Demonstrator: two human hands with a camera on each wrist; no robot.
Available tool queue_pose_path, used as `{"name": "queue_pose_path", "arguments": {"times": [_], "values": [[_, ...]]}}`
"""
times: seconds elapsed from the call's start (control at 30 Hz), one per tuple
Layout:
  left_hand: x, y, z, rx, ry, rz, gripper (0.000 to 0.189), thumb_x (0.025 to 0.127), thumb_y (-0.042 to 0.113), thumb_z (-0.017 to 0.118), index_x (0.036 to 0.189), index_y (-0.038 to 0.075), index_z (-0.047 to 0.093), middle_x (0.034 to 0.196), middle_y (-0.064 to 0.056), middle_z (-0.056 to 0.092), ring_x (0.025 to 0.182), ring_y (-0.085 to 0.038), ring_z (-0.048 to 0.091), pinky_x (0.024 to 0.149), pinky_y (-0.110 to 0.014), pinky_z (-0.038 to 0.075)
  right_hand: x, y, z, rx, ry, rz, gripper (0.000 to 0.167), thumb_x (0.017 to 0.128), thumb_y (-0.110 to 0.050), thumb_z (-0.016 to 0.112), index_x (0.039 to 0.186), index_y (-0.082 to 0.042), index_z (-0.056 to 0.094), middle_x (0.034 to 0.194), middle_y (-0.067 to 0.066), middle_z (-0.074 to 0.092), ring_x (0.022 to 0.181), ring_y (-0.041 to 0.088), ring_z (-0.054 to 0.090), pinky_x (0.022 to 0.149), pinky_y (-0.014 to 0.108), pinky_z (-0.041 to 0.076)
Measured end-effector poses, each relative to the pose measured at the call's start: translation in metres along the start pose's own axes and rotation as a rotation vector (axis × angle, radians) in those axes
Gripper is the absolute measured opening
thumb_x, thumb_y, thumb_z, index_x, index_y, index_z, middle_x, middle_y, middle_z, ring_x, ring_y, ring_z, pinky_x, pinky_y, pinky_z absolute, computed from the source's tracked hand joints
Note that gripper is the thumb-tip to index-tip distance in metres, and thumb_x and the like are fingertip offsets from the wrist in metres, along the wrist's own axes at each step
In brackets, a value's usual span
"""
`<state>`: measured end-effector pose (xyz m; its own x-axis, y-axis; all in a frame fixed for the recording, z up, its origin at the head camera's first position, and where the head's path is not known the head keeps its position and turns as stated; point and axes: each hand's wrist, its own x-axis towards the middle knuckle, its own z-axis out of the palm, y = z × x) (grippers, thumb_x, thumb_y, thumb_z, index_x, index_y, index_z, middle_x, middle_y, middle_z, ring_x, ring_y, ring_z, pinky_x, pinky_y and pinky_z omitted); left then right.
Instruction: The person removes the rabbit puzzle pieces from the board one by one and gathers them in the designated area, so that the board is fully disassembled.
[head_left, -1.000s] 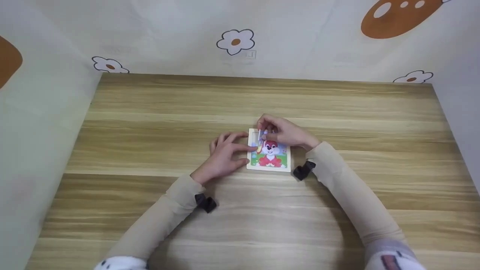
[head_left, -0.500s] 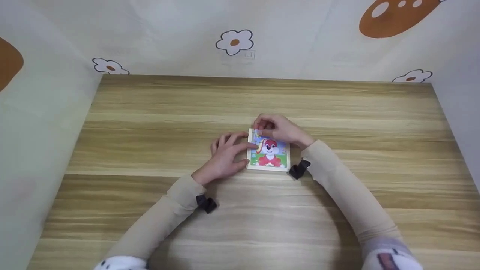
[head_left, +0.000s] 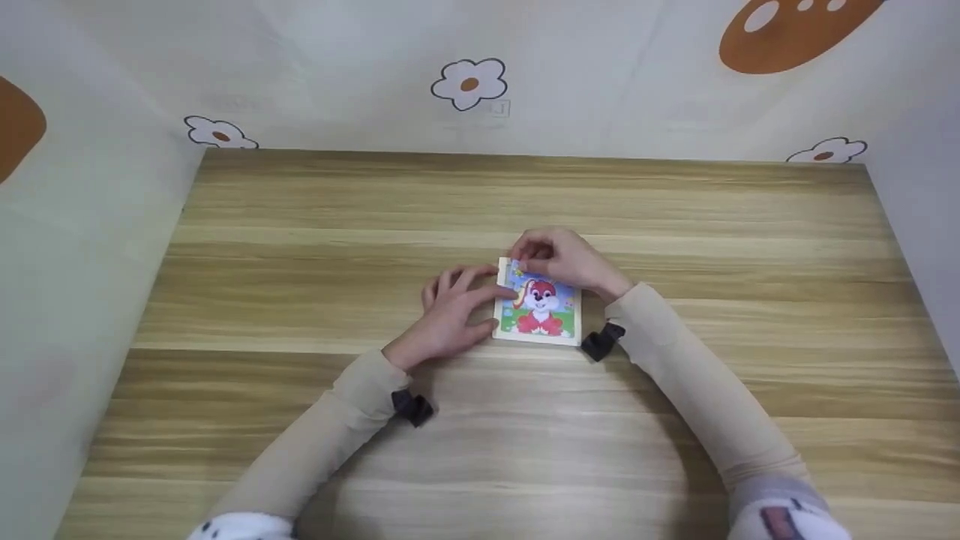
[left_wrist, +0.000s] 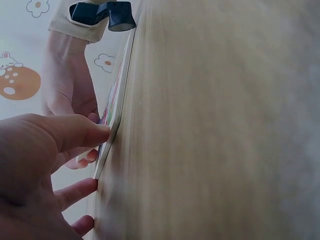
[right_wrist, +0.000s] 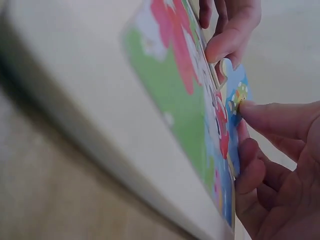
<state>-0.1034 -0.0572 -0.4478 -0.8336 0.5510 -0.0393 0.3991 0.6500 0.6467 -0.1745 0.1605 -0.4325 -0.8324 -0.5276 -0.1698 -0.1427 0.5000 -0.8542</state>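
We've got a pale wall with cartoon flowers behind a wood-grain table, and the picture puzzle lies around the middle of it. The left hand has its fingers loosely spread, tips at the puzzle's left edge and one over the picture. The right hand pinches a blue puzzle piece and blocks our head view of the top right corner. A black wrist camera sits just beside the bottom right one.

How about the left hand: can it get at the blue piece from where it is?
Probably yes. The left hand has a finger on the puzzle close by the blue piece, and nothing shows between them. The right hand pinches the piece but leaves the end facing that finger bare.
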Motion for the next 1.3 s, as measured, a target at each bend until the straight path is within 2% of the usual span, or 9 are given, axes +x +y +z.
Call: {"name": "queue_pose_path", "arguments": {"times": [0.2, 0.47, 0.7, 0.97, 1.13, 1.3], "values": [[0.001, 0.001, 0.002, 0.023, 0.002, 0.008, 0.042, 0.086, 0.013, 0.064, 0.126, 0.024, 0.064, 0.146, -0.008, 0.036, 0.128, -0.039, 0.022, 0.097, -0.06, 0.012, -0.002, -0.001, -0.001, -0.042, 0.018, 0.015, 0.015, 0.088, 0.0, 0.064, 0.102, -0.002, 0.069, 0.091, 0.008, 0.064, 0.084, 0.02, 0.058, 0.078, 0.032, 0.045], [0.002, 0.007, 0.004, 0.052, -0.018, -0.013, 0.049, 0.084, 0.011, 0.064, 0.13, 0.029, 0.061, 0.145, -0.012, 0.031, 0.129, -0.039, 0.018, 0.098, -0.061, 0.01, -0.001, 0.0, -0.002, 0.003, 0.002, 0.043, 0.014, 0.089, -0.002, 0.064, 0.103, -0.002, 0.069, 0.093, 0.009, 0.064, 0.086, 0.02, 0.058, 0.079, 0.031, 0.045], [0.008, 0.013, 0.006, 0.131, -0.058, -0.054, 0.055, 0.088, 0.023, 0.064, 0.14, 0.038, 0.051, 0.143, -0.014, 0.026, 0.128, -0.038, 0.018, 0.098, -0.06, 0.01, -0.001, 0.003, -0.003, 0.053, -0.001, 0.038, 0.014, 0.089, -0.003, 0.065, 0.103, -0.001, 0.07, 0.094, 0.012, 0.066, 0.085, 0.021, 0.058, 0.079, 0.031, 0.044], [0.013, 0.019, 0.005, 0.205, -0.126, -0.093, 0.055, 0.091, 0.029, 0.06, 0.143, 0.038, 0.046, 0.146, -0.016, 0.023, 0.13, -0.036, 0.017, 0.097, -0.06, 0.012, 0.0, 0.002, -0.002, 0.034, 0.0, 0.016, 0.014, 0.089, -0.001, 0.065, 0.102, 0.0, 0.07, 0.091, 0.008, 0.065, 0.083, 0.019, 0.058, 0.077, 0.029, 0.045], [0.013, 0.022, 0.002, 0.226, -0.143, -0.082, 0.053, 0.092, 0.029, 0.059, 0.143, 0.037, 0.047, 0.145, -0.017, 0.023, 0.13, -0.037, 0.019, 0.096, -0.061, 0.015, 0.001, 0.001, -0.003, 0.026, -0.003, 0.021, 0.014, 0.09, -0.003, 0.063, 0.102, -0.001, 0.07, 0.092, 0.008, 0.065, 0.084, 0.019, 0.057, 0.077, 0.03, 0.045], [0.012, 0.022, 0.002, 0.24, -0.149, -0.08, 0.053, 0.093, 0.029, 0.058, 0.144, 0.037, 0.046, 0.146, -0.017, 0.022, 0.131, -0.036, 0.019, 0.096, -0.06, 0.016, 0.002, 0.002, -0.003, 0.063, -0.018, 0.036, 0.014, 0.09, -0.002, 0.062, 0.102, -0.001, 0.069, 0.093, 0.01, 0.064, 0.084, 0.02, 0.056, 0.077, 0.031, 0.044]]}}
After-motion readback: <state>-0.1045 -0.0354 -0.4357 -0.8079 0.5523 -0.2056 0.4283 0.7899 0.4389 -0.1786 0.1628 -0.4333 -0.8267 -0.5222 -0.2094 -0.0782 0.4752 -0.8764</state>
